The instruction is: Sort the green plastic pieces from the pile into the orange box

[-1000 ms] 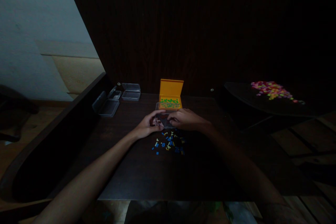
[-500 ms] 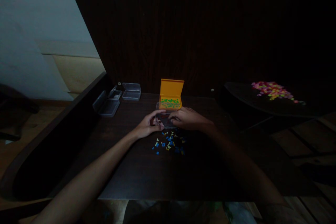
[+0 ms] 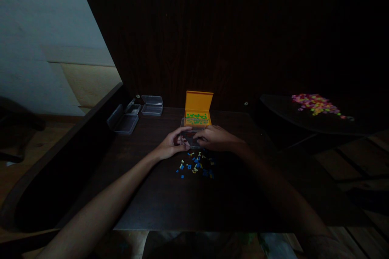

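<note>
Both of my hands meet on a small clear plastic box [image 3: 189,137] in the middle of a dark wooden table [image 3: 158,198]. My left hand [image 3: 170,144] grips its left side, thumb and fingers curled around the edge. My right hand [image 3: 216,137] lies over its right side. Just behind the clear box stands an orange box [image 3: 198,109] with its lid up and green pieces inside. In front of my hands lies a scatter of small blue and yellow pieces [image 3: 196,166].
Several clear plastic boxes [image 3: 135,113] sit at the table's far left corner. A pile of pink and yellow pieces [image 3: 314,103] lies on a dark surface to the right. A dark wall rises behind the table.
</note>
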Motion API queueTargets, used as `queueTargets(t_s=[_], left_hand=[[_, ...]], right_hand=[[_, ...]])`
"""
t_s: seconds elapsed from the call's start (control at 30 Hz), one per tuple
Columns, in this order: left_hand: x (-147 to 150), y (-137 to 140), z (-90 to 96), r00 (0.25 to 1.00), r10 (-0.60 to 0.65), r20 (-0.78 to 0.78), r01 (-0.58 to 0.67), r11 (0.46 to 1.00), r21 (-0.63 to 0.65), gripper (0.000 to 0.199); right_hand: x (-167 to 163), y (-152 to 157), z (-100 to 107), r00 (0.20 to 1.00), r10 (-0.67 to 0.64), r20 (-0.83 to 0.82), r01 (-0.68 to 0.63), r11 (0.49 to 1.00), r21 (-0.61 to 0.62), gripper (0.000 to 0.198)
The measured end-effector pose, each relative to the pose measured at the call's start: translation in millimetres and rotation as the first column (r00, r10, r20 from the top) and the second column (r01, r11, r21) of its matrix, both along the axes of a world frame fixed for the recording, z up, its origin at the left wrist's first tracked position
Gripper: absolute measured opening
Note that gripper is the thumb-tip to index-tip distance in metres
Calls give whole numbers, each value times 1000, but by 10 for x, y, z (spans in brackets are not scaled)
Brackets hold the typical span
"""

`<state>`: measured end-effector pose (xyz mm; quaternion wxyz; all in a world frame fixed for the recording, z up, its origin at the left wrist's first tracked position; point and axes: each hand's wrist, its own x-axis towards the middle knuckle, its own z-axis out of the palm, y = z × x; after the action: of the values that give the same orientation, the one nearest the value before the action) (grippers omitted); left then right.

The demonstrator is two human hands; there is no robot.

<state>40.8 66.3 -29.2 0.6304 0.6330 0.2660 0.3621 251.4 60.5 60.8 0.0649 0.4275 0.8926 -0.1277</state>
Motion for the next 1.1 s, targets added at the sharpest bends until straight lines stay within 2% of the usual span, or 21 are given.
queueTargets(t_s=[0.33,1.1], left_hand=[[17,-19,51,1000,10,0,-10,1000,-8,67],[11,-3,27,1000,-5,1,5,1000,-6,66]], right_hand=[[-3,14,-41,1000,-5,-5,5,1000,10,37],[-12,7,-46,1000,7,-16,-7,1000,13,35]])
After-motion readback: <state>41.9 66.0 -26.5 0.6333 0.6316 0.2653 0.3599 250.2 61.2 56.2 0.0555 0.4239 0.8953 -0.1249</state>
